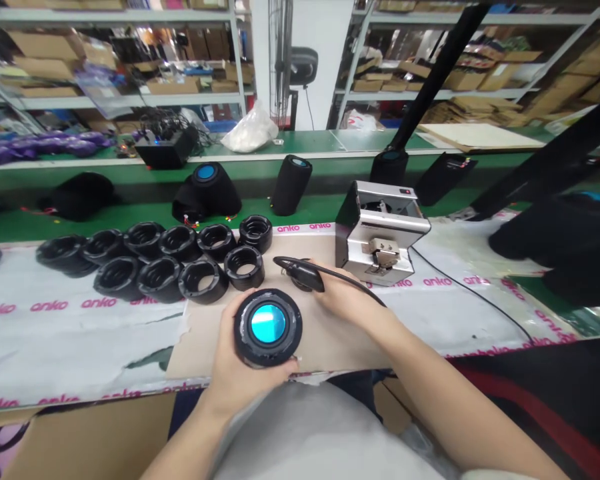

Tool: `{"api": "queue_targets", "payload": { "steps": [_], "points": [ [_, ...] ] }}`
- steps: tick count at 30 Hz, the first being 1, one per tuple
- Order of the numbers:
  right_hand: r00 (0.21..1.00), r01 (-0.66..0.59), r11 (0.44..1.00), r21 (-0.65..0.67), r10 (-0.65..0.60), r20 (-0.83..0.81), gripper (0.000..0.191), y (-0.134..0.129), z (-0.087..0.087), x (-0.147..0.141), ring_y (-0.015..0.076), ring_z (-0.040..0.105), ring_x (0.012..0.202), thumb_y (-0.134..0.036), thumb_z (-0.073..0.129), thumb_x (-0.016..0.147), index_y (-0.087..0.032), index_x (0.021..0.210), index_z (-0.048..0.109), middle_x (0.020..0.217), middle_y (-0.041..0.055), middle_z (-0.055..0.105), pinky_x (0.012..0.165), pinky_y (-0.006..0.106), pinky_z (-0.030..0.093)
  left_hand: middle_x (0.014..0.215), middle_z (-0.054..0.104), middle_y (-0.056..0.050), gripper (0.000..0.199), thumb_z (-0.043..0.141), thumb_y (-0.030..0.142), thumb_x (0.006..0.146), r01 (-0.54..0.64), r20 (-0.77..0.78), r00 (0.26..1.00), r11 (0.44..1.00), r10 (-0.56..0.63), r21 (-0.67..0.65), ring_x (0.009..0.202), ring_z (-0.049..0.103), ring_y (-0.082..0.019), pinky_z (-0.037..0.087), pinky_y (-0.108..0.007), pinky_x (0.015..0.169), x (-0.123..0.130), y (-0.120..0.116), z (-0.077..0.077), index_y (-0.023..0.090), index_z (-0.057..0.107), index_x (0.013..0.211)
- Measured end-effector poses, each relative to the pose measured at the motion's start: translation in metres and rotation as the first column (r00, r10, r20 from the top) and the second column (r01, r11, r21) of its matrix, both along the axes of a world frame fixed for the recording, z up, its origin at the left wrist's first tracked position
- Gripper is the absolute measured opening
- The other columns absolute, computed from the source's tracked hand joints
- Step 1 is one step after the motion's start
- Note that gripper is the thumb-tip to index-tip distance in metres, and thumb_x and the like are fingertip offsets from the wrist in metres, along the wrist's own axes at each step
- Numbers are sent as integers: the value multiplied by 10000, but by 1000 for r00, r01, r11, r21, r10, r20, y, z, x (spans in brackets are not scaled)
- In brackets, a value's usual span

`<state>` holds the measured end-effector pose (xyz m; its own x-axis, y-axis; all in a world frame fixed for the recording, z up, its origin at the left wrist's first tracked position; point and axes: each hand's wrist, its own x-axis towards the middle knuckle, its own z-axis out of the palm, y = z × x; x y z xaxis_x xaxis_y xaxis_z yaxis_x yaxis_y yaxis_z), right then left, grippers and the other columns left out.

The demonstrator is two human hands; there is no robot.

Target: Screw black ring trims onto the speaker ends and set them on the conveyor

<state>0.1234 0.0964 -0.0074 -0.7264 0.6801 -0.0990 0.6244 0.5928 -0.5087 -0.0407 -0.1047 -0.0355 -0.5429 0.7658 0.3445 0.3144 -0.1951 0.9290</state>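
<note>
A black cylinder with a shiny blue disc on its top end (268, 325) stands upright in my left hand (237, 363), whose fingers wrap round its side. To its upper right, my right hand (337, 293) is closed on a black corded tool (305, 273); the cord runs back over the wrist. The tool's tip points left, apart from the cylinder. Several black rings (203, 281) sit in two rows on the table, left of and beyond the cylinder. Behind my right hand is a silver and black machine (387, 230).
Black fabric-covered cylinders (291, 187) stand along the green bench (260, 208). Dark slanted poles (437, 80) rise at the right. A thin cable (473, 293) trails from the machine. Brown cardboard (340, 343) lies under the hands. A cardboard box (100, 440) is at the lower left.
</note>
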Motion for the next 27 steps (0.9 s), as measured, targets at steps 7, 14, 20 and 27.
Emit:
{"api": "queue_targets", "payload": {
  "steps": [7,14,20,27],
  "points": [
    [992,92,995,-33,-94,-80,486,7,2,13,321,714,1146,-105,650,883,-255,1346,660,1267,72,752,912,334,522,1598,589,-127,1050,1019,399,672,100,62,993,993,-97,-64,1452,633,-399,572,-524,1183,-5,5,6,351,488,1576],
    [861,184,953,-240,-274,-429,422,-34,72,38,210,741,830,-360,831,865,-242,1235,667,1032,16,770,775,305,613,1681,525,-136,1023,958,290,769,304,101,951,942,-292,-142,1563,522,-417,494,-555,1271,-16,2,18,322,429,1644],
    [885,-168,973,-160,78,-459,317,-75,108,41,161,743,958,-157,712,950,-309,1224,656,1107,-35,753,870,270,618,1616,555,-121,1148,1036,373,679,251,52,968,965,-247,-80,1473,607,-392,524,-522,1231,9,18,21,350,395,1631],
    [884,-59,986,-157,-22,-467,430,-61,102,47,252,744,1100,-346,857,906,-343,1306,701,1217,-6,757,922,357,642,1639,520,-77,986,976,335,781,280,-137,951,960,-277,5,1546,524,-364,437,-545,1299,4,20,15,429,442,1604]
  ]
}}
